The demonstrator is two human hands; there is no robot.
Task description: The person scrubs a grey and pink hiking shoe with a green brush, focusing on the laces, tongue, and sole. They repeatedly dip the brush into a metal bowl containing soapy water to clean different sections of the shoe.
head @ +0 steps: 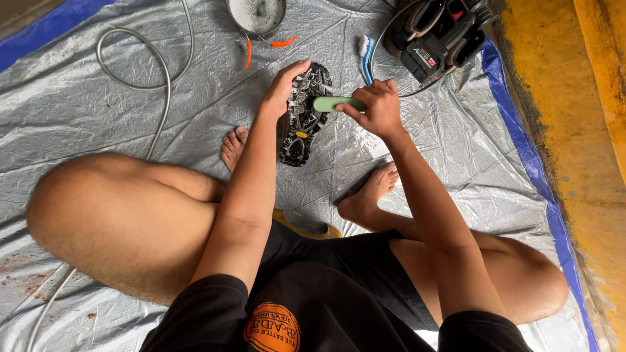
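A: Nearest us, bare knees folded out on the crinkled silver tarpaulin (117, 111). Just beyond the feet stands the landmark: a black lugged-sole shoe (305, 114), sole turned up.

B: And the hands?

A: The left hand (283, 85) cups the shoe's left edge, fingers pressed together over the toe. The right hand (378, 107), just right of the shoe, pinches a pale green plastic brush (338, 103) whose end lies across the sole.

B: So scrubbing the tread, I'd judge.

A: Looks that way. The next stroke calls for a firm brace and bristles worked between the lugs.

B: Beyond the shoe?

A: A blue-handled toothbrush (366, 55) up right, a black pressure-washer unit (440, 32) farther right, a round metal basin (256, 14) above, a grey hose (140, 83) well left.
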